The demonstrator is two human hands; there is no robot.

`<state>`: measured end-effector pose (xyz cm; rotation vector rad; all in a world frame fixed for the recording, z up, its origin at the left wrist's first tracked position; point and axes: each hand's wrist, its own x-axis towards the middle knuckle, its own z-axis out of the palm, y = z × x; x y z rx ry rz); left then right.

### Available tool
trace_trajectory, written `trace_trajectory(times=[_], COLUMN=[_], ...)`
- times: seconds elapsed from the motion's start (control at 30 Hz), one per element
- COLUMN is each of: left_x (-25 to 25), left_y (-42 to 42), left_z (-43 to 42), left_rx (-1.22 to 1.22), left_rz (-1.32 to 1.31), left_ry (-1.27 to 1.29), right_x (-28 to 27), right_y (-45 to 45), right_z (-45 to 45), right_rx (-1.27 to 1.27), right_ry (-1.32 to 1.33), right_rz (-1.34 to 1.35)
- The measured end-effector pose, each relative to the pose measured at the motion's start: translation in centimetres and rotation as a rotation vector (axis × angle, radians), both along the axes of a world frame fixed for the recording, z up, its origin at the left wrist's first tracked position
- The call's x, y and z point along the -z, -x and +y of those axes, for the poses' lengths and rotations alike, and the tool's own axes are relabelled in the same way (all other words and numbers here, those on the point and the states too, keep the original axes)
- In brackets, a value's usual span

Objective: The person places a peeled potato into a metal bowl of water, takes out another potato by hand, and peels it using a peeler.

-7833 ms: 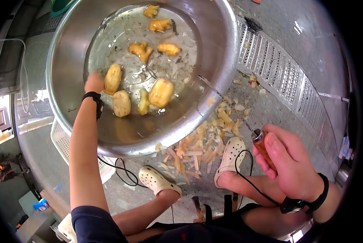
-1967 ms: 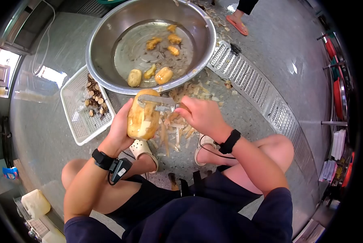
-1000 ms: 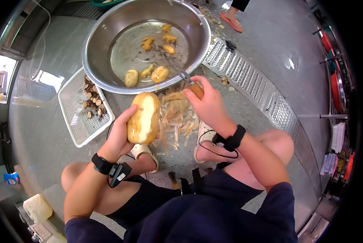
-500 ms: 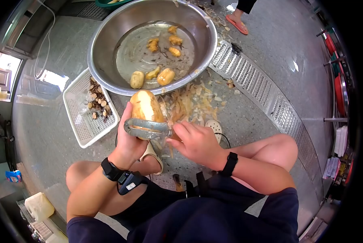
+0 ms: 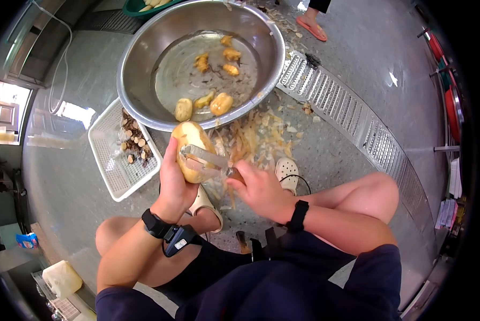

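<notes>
The left hand (image 5: pixel 176 187) grasps a potato (image 5: pixel 191 135) beside its thumb, the right hand (image 5: pixel 264 193) clasping a peeler (image 5: pixel 209 157) over it.

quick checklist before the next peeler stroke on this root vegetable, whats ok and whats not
1. Left hand gripping the root vegetable: ok, held up from below and the side.
2. Right hand on the peeler: ok, wrapped round its handle.
3. Left digits well clear of the peeler: not ok, I'd say; one lies close to its far end.
4. Peeler's edge biting the surface: cannot tell, contact isn't clear.
5. Floor free of peelings: not ok, they lie scattered between the basin and the clogs.
</notes>
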<state>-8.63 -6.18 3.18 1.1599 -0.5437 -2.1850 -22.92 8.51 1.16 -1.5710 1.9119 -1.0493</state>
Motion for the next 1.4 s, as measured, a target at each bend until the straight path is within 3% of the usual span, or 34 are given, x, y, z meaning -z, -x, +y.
trace_trajectory(times=[0.03, 0.1, 0.13, 0.23, 0.33, 0.53, 0.7, 0.77, 0.8, 0.87, 0.97, 1.07, 1.1, 1.2, 1.23, 1.33, 1.4], left_x=[-0.1, -0.7, -1.2, -2.7, -2.3, -3.2, -3.4, -4.0, -4.3, -4.6, -6.4, -5.9, -6.3, -4.3, -4.8, -4.5, -4.2], left_y=[-0.1, -1.2, -1.4, -1.8, -1.0, 0.4, -0.1, -1.3, -1.7, -1.6, -1.3, -1.3, -0.7, -0.5, -0.3, -0.5, -0.6], left_z=[-0.2, -0.7, -0.8, -0.9, -0.9, 0.4, 0.6, -0.4, -0.6, -0.7, -0.3, -1.8, -1.0, 0.0, 0.2, 0.0, 0.1], left_rx=[0.056, 0.166, 0.099, 0.198, 0.137, 0.112, 0.238, 0.294, 0.321, 0.438, 0.627, 1.056, 1.068, 0.894, 0.859, 0.789, 0.768], left_rz=[0.023, 0.06, 0.027, 0.149, 0.129, 0.063, 0.164, 0.233, 0.266, 0.097, -0.012, -0.019, -0.127, -0.119, -0.171, -0.272, -0.322], left_ry=[0.005, 0.005, -0.002, -0.022, -0.011, 0.108, 0.409, 0.293, 0.233, 0.225, 0.186, 0.204, 0.222, 0.334, 0.396, 0.422, 0.445], right_x=[0.4, 4.6, 5.0, 3.3, 2.9, -2.7, -4.0, -4.0, -4.1, -4.2, -4.2, -5.2, -3.7, -2.9, -3.8, -3.7, -3.6], right_y=[0.1, 2.8, 4.0, 4.9, 2.2, 0.8, 1.8, 2.9, 3.4, 4.3, 5.5, 6.5, 5.8, 6.3, 6.2, 6.2, 5.3], right_z=[0.0, 0.3, -0.1, 0.0, -0.1, -1.5, -2.5, -2.7, -2.8, -2.7, -2.1, -2.1, -2.1, -2.4, -1.9, -0.4, -0.1], right_rx=[0.006, 0.251, 0.377, 0.284, 0.217, 0.148, 0.21, 0.18, 0.168, 0.151, -0.036, -0.184, -0.163, -0.055, 0.007, -0.114, -0.067], right_ry=[0.024, -0.086, -0.136, -0.286, -0.159, -0.238, -0.035, 0.008, 0.018, 0.031, -0.005, -0.072, 0.039, 0.268, 0.273, -0.011, 0.029], right_rz=[-0.005, -0.029, -0.039, -0.197, -0.384, -1.117, -1.415, -1.442, -1.358, -1.193, -1.029, -0.764, -0.564, -0.114, 0.01, 0.243, 0.273])
